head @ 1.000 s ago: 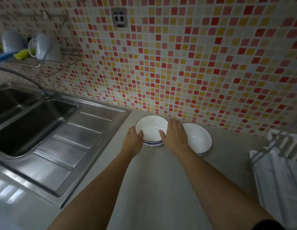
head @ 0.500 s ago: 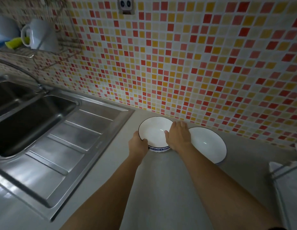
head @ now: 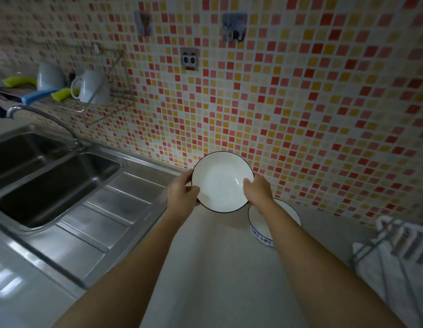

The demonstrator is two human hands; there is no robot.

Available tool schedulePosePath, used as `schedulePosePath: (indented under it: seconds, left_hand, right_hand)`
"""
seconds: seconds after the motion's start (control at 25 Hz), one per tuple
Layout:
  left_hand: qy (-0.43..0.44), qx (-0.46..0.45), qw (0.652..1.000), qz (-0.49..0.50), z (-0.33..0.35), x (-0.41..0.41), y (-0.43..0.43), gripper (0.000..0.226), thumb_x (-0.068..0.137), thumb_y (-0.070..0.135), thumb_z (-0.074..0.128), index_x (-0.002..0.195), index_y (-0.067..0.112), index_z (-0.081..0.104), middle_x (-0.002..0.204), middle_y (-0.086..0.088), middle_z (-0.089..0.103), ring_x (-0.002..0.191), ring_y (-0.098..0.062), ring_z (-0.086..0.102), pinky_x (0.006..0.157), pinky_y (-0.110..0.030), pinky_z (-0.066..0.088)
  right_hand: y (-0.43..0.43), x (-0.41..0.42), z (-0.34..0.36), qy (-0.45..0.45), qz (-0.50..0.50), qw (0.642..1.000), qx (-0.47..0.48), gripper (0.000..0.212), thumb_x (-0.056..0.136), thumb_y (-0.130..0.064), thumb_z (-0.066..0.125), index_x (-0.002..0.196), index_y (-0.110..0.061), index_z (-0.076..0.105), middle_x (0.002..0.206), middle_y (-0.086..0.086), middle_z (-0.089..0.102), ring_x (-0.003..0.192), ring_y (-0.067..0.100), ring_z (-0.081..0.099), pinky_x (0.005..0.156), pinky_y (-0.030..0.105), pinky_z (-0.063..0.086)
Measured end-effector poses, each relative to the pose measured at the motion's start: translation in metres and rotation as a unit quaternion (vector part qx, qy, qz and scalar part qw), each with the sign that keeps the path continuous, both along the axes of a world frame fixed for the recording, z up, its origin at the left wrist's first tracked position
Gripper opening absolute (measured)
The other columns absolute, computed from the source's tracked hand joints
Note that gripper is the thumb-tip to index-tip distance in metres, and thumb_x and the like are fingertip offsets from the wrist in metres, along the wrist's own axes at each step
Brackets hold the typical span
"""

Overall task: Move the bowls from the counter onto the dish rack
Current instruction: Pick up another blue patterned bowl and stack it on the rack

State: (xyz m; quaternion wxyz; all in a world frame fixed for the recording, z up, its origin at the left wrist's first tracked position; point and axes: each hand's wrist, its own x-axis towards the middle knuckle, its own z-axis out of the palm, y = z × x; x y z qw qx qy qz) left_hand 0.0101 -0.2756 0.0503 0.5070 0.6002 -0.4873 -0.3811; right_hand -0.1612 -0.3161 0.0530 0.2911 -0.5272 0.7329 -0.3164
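Observation:
A white bowl [head: 221, 182] with a dark rim is lifted off the counter and tilted so its inside faces me. My left hand [head: 182, 194] grips its left edge and my right hand [head: 256, 189] grips its right edge. A second white bowl [head: 260, 227] with a blue pattern on its side sits on the counter below my right forearm, partly hidden by it. The dish rack [head: 399, 240], metal wire over a white cloth, stands at the right edge of the view.
A steel double sink [head: 52, 183] with a drainboard [head: 106, 214] and a tap [head: 40, 117] lies to the left. A wire wall shelf [head: 97, 100] holds mugs and sponges. A mosaic-tiled wall [head: 300, 114] rises directly behind the bowls. The pale counter [head: 217, 268] stretches between my arms.
Both hands closed on the left bowl and raised it off the counter, tilting it toward me. The second bowl stays on the counter.

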Motion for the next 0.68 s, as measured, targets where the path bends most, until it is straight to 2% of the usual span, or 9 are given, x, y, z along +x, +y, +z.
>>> schedulePosePath:
  seconds: [0.12,0.2,0.28,0.36,0.44,0.52,0.6,0.68]
  left_hand:
    - [0.075,0.020,0.995,-0.057,0.031,-0.004,0.023,0.044,0.087,-0.001,0.047,0.128,0.017,0.050,0.131,-0.007,0.055,0.114,-0.030,0.055,0.078,-0.045,0.057]
    - [0.155,0.069,0.981,-0.094,0.058,-0.014,0.046,0.034,0.092,0.015,0.044,0.125,0.018,0.051,0.132,-0.013,0.053,0.113,-0.033,0.055,0.078,-0.046,0.055]
    - [0.215,0.124,0.959,-0.140,0.084,-0.028,0.074,0.042,0.094,0.037,0.033,0.127,0.018,0.051,0.128,-0.016,0.054,0.110,-0.035,0.054,0.082,-0.050,0.051]
    - [0.207,0.159,0.945,-0.198,0.106,-0.044,0.104,0.061,0.091,0.062,0.025,0.129,0.022,0.053,0.123,-0.014,0.055,0.112,-0.036,0.053,0.084,-0.053,0.050]
    - [0.175,0.172,0.942,-0.231,0.122,-0.058,0.136,0.070,0.080,0.076,0.031,0.124,0.028,0.057,0.122,-0.015,0.057,0.113,-0.040,0.054,0.080,-0.056,0.053]
    - [0.167,0.158,0.941,-0.249,0.136,-0.074,0.177,0.068,0.070,0.077,0.042,0.116,0.031,0.062,0.115,-0.016,0.062,0.109,-0.042,0.056,0.077,-0.061,0.052]
    - [0.180,0.125,0.936,-0.274,0.147,-0.091,0.218,0.062,0.067,0.075,0.047,0.107,0.032,0.065,0.106,-0.012,0.067,0.101,-0.038,0.061,0.077,-0.060,0.052]
    - [0.181,0.073,0.933,-0.301,0.160,-0.108,0.255,0.065,0.056,0.076,0.063,0.104,0.032,0.064,0.099,-0.007,0.070,0.091,-0.030,0.065,0.072,-0.054,0.056]
  right_hand:
    - [0.048,-0.014,0.030,0.006,-0.017,0.998,-0.067,0.034,0.099,-0.018,0.036,0.123,-0.001,0.053,0.123,0.021,0.060,0.111,0.037,0.057,0.091,0.038,0.046]
    - [0.087,-0.026,0.048,0.026,-0.031,0.990,-0.134,0.034,0.100,-0.017,0.035,0.127,-0.004,0.052,0.118,0.020,0.064,0.107,0.036,0.059,0.087,0.038,0.047]
    - [0.127,-0.042,0.063,0.043,-0.024,0.975,-0.215,0.036,0.100,-0.016,0.036,0.134,-0.010,0.049,0.109,0.019,0.068,0.098,0.036,0.063,0.081,0.039,0.050]
    - [0.167,-0.062,0.076,0.058,0.013,0.953,-0.296,0.038,0.099,-0.012,0.039,0.136,-0.012,0.047,0.112,0.018,0.068,0.098,0.034,0.064,0.082,0.039,0.051]
    - [0.202,-0.080,0.088,0.076,0.077,0.926,-0.361,0.042,0.096,-0.004,0.043,0.137,-0.010,0.046,0.128,0.014,0.061,0.114,0.030,0.060,0.096,0.040,0.050]
    - [0.239,-0.103,0.100,0.117,0.129,0.891,-0.420,0.046,0.091,0.004,0.048,0.136,-0.007,0.047,0.132,0.015,0.058,0.119,0.030,0.058,0.099,0.043,0.049]
    - [0.271,-0.127,0.113,0.149,0.147,0.854,-0.477,0.042,0.091,0.001,0.050,0.133,-0.001,0.049,0.129,0.019,0.060,0.116,0.033,0.060,0.096,0.042,0.051]
    - [0.302,-0.150,0.131,0.135,0.163,0.827,-0.521,0.038,0.097,-0.014,0.045,0.132,0.000,0.048,0.128,0.018,0.060,0.118,0.028,0.056,0.100,0.030,0.045]
